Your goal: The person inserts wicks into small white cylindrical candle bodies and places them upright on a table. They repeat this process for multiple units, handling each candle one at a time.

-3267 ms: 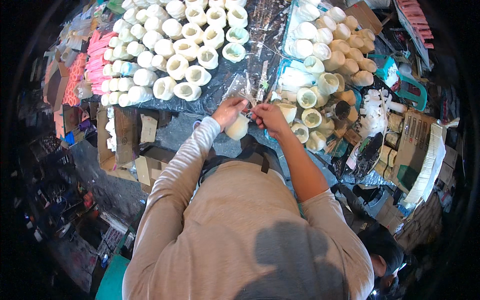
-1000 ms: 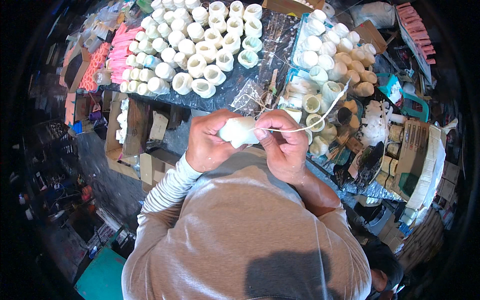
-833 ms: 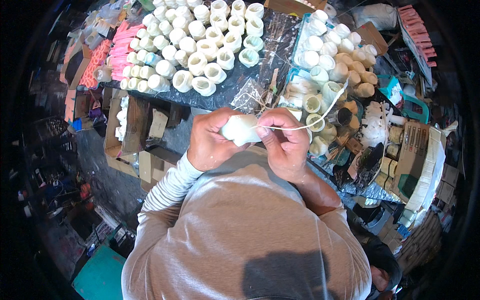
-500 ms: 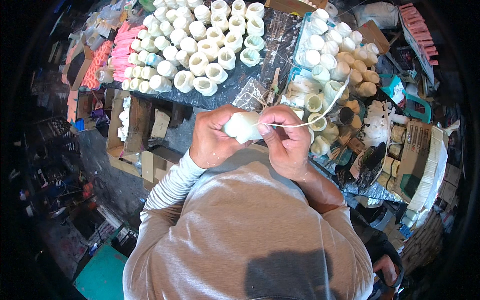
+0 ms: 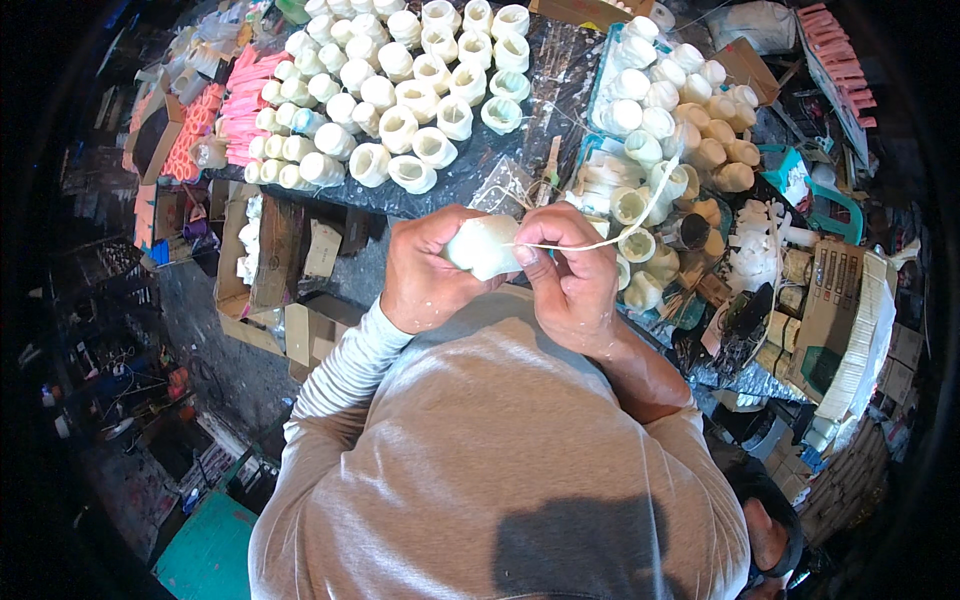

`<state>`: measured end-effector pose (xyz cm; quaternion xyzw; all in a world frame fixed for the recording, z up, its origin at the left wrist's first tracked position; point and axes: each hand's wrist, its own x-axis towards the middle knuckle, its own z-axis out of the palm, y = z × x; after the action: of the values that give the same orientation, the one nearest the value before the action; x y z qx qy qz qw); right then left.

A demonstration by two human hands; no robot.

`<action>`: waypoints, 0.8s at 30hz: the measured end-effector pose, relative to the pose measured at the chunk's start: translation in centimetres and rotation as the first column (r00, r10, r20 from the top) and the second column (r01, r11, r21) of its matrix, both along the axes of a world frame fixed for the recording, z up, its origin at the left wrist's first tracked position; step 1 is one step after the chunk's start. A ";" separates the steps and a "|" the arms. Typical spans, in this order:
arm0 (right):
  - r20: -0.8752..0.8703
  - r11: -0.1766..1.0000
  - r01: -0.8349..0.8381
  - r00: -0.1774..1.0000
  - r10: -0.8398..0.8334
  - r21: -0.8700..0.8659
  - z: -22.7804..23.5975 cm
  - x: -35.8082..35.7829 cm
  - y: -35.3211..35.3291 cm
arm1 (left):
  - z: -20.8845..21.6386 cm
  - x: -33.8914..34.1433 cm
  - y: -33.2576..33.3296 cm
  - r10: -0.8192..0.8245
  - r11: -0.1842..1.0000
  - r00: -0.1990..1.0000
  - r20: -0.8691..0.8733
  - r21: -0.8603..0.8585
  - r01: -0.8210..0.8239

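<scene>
My left hand (image 5: 430,268) is closed round a smooth, pale, rounded wax-like piece (image 5: 478,248), held in front of my chest. My right hand (image 5: 570,278) pinches a thin off-white cord (image 5: 600,243) between thumb and forefinger, right beside the piece. One end of the cord meets the piece; my fingers partly hide that spot. Its loose end curves up to the right over the goods there. Just beyond my hands stands a table with a black plastic cover (image 5: 400,201), bearing many pale cup-shaped pieces (image 5: 397,127).
Pink sticks (image 5: 250,95) lie at the table's left end. To the right, more pale cups (image 5: 657,123) crowd a tray, near a teal plastic basket (image 5: 838,215). Cardboard boxes (image 5: 270,265) stand below the table at left. Another person's arm (image 5: 765,535) shows at lower right.
The cord's loose end has swung a little to the left. Both hands keep nearly the same place and hold.
</scene>
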<state>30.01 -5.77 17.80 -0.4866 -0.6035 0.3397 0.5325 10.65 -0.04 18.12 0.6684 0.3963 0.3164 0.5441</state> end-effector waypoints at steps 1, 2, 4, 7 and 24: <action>0.002 1.000 -0.001 1.000 0.001 -0.006 0.1 -0.1 0.0 | 0.0 0.0 0.0 0.001 1.000 1.000 0.001 0.001 -0.001; 0.004 1.000 -0.001 1.000 0.001 -0.013 0.2 -0.1 0.0 | 0.0 -0.1 0.1 0.002 1.000 1.000 0.002 0.001 -0.002; 0.061 0.999 -0.014 0.998 0.012 0.037 0.4 -0.1 0.3 | -0.2 -0.1 0.1 0.006 1.000 1.000 0.020 0.028 -0.006; 0.147 0.995 -0.028 0.989 0.013 0.098 0.7 0.0 0.7 | -0.6 -0.1 0.3 0.012 0.991 0.998 0.059 0.135 -0.020; 0.155 0.978 -0.075 0.987 0.045 0.197 2.2 -1.5 1.0 | -2.4 -1.5 -0.5 0.065 0.991 0.943 0.327 -0.133 -0.022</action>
<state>28.52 -4.80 20.02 -0.4356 -0.6876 0.2551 0.5219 9.18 -0.51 15.73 0.5608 0.3336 0.4101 0.6372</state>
